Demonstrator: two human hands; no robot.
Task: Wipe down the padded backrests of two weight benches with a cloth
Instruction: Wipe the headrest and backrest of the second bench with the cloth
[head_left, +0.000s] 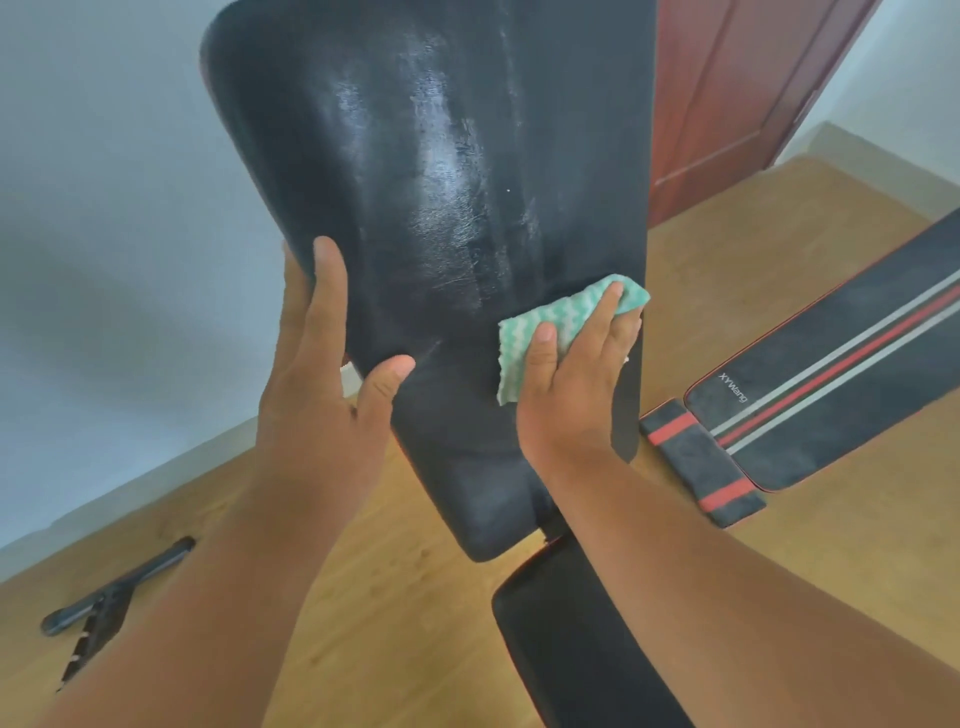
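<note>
Wooden floor (363, 597) under black padded backrest (441, 182), pale wall (104, 182) behind.

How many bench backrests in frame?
2. The plain black backrest stands raised at centre, under both hands and the cloth; the striped backrest lies low at right. More may sit outside the frame.
</note>
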